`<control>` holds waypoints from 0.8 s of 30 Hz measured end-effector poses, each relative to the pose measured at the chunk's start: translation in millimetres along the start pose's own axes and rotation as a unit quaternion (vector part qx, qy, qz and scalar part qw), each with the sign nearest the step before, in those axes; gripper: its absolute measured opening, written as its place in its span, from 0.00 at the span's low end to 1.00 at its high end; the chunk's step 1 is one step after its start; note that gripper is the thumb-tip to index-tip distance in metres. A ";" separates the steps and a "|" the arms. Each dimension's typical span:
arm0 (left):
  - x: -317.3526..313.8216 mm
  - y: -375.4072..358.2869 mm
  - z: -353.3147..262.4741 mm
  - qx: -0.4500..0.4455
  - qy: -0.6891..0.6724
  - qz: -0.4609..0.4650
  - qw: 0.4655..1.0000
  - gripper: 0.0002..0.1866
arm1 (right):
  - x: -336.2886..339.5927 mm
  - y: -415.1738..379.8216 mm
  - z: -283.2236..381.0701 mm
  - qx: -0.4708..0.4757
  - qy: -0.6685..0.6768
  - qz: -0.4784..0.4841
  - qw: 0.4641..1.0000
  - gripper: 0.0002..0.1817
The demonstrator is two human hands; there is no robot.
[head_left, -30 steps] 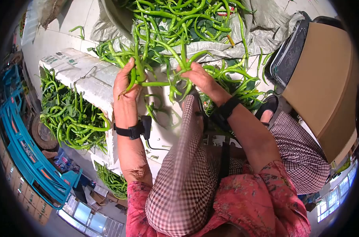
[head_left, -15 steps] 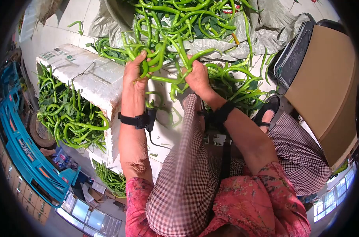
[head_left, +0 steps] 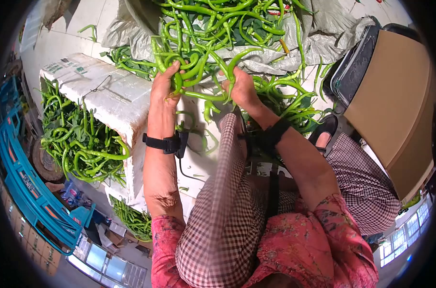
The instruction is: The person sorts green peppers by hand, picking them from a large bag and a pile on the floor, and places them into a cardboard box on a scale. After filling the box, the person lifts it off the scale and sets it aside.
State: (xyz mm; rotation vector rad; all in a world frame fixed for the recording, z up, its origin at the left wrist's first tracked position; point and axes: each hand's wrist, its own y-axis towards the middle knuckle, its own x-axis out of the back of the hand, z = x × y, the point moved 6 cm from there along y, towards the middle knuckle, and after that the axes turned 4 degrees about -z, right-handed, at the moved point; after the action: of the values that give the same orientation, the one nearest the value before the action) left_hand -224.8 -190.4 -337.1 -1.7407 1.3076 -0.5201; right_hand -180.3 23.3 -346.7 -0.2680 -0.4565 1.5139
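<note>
My left hand is closed around a bunch of long green chili peppers, the thumb lying over them. Beside it, my right hand grips a curved green chili pepper whose end hangs below the fingers. One long pepper stretches between the two hands. Just beyond them, a heap of green chili peppers lies on an opened whitish woven sack. More loose peppers with leaves lie to the right of my right hand.
A white foam box on its side at left holds peppers and leaves. A brown cardboard piece and a dark case stand at right. A teal cart-like frame is at far left. My checked-trouser knee rises below the hands.
My right hand has shifted slightly to the right and turned, with its pepper now pointing downward at one end. My left hand stays nearly in place with its bunch.
</note>
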 end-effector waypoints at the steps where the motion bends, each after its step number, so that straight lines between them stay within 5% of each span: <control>1: -3.2 2.6 -1.0 -0.003 -0.001 0.001 1.000 0.12 | 0.6 0.9 -0.5 0.021 -0.002 -0.020 1.000 0.17; 11: -18.1 7.7 -3.7 -0.013 0.017 -0.006 1.000 0.10 | 10.9 -5.0 6.9 0.087 -0.118 -0.091 0.985 0.10; 13: -18.4 3.3 1.6 -0.014 -0.003 -0.013 1.000 0.11 | 9.2 -12.3 10.1 0.067 -0.094 -0.010 0.993 0.12; 15: -18.1 -7.6 0.1 -0.009 0.008 0.015 1.000 0.11 | 16.9 -19.3 14.7 0.047 -0.056 0.030 0.997 0.15; 18: -34.3 -49.3 -22.6 -0.027 -0.087 0.063 0.994 0.14 | 33.7 -35.4 24.4 -0.193 0.208 0.209 0.936 0.26; 24: -49.5 -122.0 -89.1 -0.096 -0.301 0.232 0.920 0.14 | 101.5 -54.6 97.0 -0.137 0.297 0.222 0.919 0.29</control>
State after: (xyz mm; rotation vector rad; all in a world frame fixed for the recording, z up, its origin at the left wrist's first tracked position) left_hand -242.1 -171.7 -180.1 -1.4891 1.2714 0.4042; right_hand -175.3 110.6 -224.1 -1.0785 -0.1129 1.7014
